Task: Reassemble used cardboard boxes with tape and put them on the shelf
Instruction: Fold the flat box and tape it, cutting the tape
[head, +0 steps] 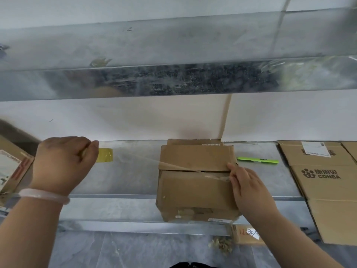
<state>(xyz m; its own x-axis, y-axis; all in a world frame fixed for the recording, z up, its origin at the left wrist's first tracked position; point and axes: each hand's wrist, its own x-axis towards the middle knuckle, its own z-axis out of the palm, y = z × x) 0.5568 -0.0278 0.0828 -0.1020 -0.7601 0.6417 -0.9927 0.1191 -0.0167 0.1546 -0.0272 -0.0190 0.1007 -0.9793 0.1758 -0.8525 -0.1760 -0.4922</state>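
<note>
A small brown cardboard box (195, 182) stands on the metal shelf (125, 178), its top flaps folded almost closed. My left hand (61, 161) grips a yellowish roll of clear tape (104, 155) well to the left of the box. A strip of clear tape (154, 161) stretches from the roll across to the box's top seam. My right hand (249, 190) pinches the strip's free end at the box's right top edge, fingers pressed against the cardboard.
A green pen-like tool (257, 160) lies on the shelf right of the box. Flattened cartons printed CONBA (324, 176) lie at the right, another carton (11, 167) at the left edge. An upper metal shelf (173, 60) hangs overhead. Tape scraps (222, 245) lie on the floor below.
</note>
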